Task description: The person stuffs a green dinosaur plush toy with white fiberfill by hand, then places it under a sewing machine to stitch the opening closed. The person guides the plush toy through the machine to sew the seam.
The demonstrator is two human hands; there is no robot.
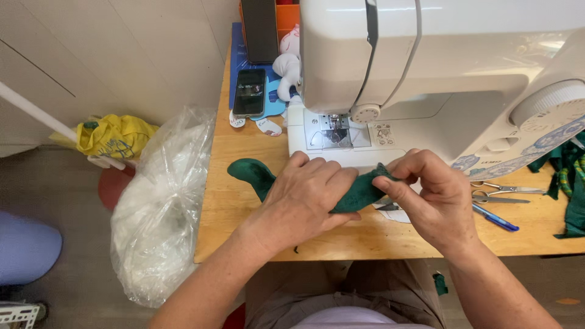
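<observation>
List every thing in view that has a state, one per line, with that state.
left hand: closed around the green fabric piece
right hand: pinching the piece's right end
green fabric piece: bunched between both hands, left tip free on the wooden table
sewing machine: nothing under its needle
phone: lying flat, screen lit
scissors: lying closed
blue pen: lying flat
clear plastic bag: stuffed full, beside the table
</observation>
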